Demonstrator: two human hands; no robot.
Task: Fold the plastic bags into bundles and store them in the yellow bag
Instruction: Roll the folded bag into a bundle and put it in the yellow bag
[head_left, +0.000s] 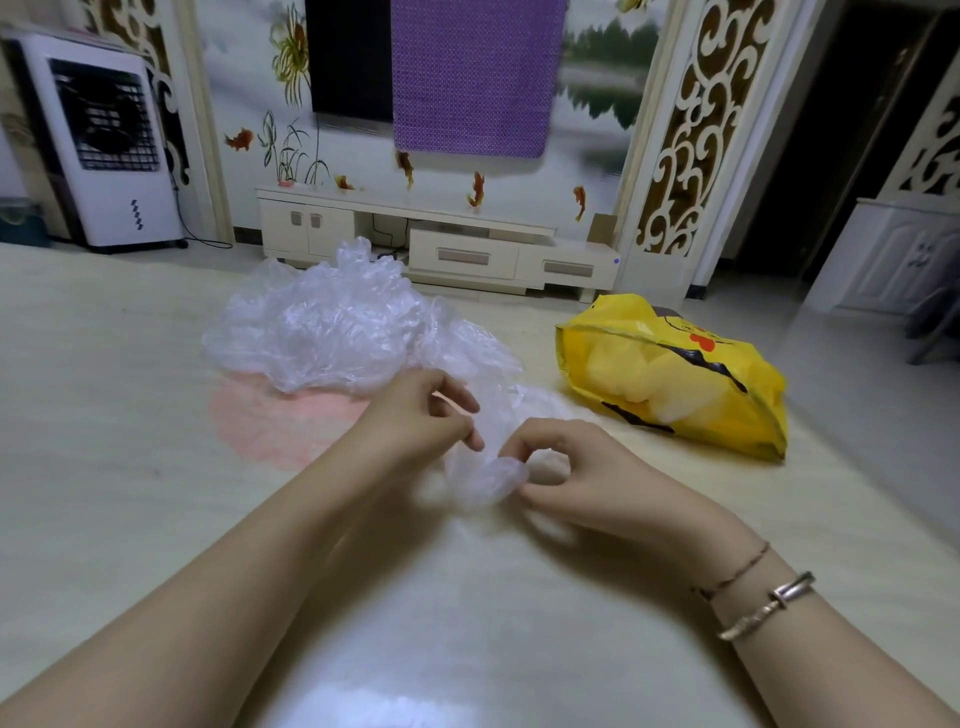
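Both hands, left (415, 415) and right (566, 473), pinch a clear bag (483, 467); a heap of bags (332, 327) lies behind, the yellow bag (727, 405) lies to the right on the floor (104, 389).

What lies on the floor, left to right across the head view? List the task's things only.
Pile of clear plastic bags → left hand → clear bag being bundled → right hand → yellow bag.
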